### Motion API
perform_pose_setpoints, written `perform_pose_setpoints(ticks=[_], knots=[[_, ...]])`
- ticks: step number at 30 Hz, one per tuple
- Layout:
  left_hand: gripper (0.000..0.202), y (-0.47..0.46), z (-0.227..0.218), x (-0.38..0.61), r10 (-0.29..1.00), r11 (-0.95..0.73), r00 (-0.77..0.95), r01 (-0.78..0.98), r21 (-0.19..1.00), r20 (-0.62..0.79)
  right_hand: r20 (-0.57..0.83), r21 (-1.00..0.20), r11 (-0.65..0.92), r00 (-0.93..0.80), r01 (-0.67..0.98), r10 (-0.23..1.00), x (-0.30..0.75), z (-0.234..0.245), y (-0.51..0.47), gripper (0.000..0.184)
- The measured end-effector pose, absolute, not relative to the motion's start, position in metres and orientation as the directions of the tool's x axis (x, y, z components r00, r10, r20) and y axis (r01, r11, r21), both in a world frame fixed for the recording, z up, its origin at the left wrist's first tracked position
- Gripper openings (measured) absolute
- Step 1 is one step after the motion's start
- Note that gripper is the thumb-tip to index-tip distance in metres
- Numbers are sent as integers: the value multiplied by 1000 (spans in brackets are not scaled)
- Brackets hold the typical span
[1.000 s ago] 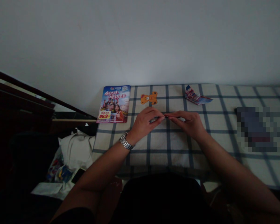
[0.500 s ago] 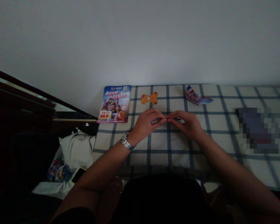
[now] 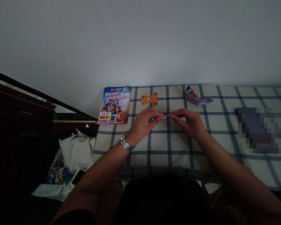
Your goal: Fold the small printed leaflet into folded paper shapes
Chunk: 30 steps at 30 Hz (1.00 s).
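Observation:
My left hand point(image 3: 147, 121) and my right hand point(image 3: 188, 121) meet above the checked cloth, fingers pinched. Between their fingertips is a narrow strip of what looks like folded paper point(image 3: 165, 116), seen nearly edge-on; most of it is hidden by the fingers. A silver watch sits on my left wrist. Just beyond my left hand lies a flat orange bear cutout point(image 3: 150, 99). Past my right hand stands a creased, folded leaflet point(image 3: 196, 97) in blue and pink. Left of my left hand is a stack of printed flyers point(image 3: 114, 104).
A blue-and-white checked cloth point(image 3: 140, 157) covers the table, which meets a pale wall point(image 3: 154, 43). At the right lies a dark, pixelated object point(image 3: 257, 129). Below left of the table are a white bag point(image 3: 77, 147) and a black phone point(image 3: 78, 177).
My fingertips have drawn slightly apart, so a little more of the folded paper shows between them. The things on the table have stayed in place.

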<state>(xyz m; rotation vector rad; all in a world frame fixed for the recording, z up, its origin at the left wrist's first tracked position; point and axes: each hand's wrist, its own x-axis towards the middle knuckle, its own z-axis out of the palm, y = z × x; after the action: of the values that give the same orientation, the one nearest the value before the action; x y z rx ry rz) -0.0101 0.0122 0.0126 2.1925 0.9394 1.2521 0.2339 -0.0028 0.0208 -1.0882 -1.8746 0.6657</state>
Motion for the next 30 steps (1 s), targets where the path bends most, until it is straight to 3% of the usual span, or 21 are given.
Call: perform_pose_setpoints(ticks=[16,23,30], knots=[[2,9,13,-6,716,-695,426,362,621,552,359,-788,445,-269,426,894,230,17,-4,24],[1,11,12,-9,760,-648,372,383,658,533,302,-827,391,-265,405,916,232,20,-4,23],[2,13,13,-9,772,-635,354,395,664,528,337,-808,413,-245,420,909,234,19,-3,19]])
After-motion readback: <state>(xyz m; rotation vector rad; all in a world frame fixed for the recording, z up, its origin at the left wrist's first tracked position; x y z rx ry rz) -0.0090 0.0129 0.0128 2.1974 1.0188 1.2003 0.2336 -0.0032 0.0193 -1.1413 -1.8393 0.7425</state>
